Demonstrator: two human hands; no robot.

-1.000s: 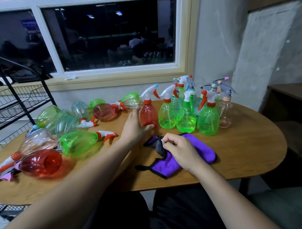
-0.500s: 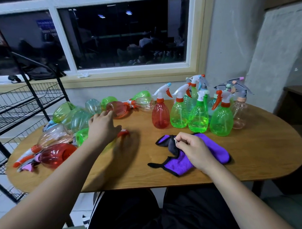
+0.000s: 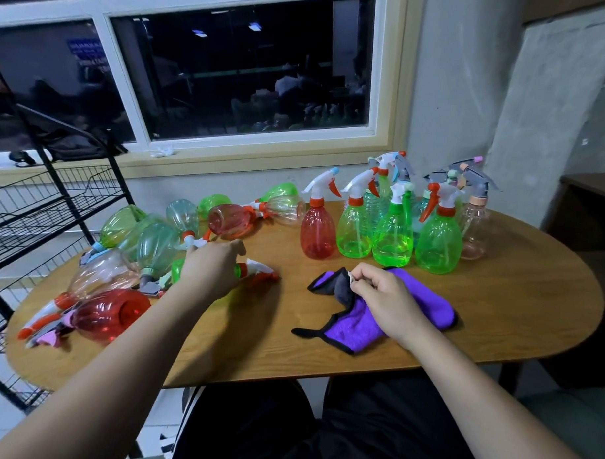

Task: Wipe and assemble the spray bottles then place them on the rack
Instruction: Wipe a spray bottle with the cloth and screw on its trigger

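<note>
Purple cloth (image 3: 423, 305) with a black hem and a grey underside lies crumpled on the wooden bench (image 3: 520, 324) near its front edge. The right hand (image 3: 382, 295) rests on it with fingers curled, pinching a turned-up grey corner between thumb and forefinger. Well to the left of the cloth, the left hand (image 3: 211, 272) reaches across the bench and closes over a green spray bottle (image 3: 239, 270) that lies on its side. Its fingers are curled round the body just behind the orange collar, and the bottle's white trigger head (image 3: 261, 269) points right toward the cloth. Around and beyond that hand, a heap of lying bottles (image 3: 157, 241) covers the left end of the bench in green, pale blue-green, clear pinkish and red. The nearest of them, a lying red bottle (image 3: 108, 313), sits at the front-left corner. Toward the far right stands a close cluster of upright bottles with trigger heads fitted: an upright red bottle (image 3: 317, 234) at its left, three upright green bottles (image 3: 394, 240) along the front, a pale peach bottle (image 3: 474, 230) at the right end, and more packed behind. A black wire rack (image 3: 36, 211) stands just beside the bench's left end, below a dark window (image 3: 247, 66).
</note>
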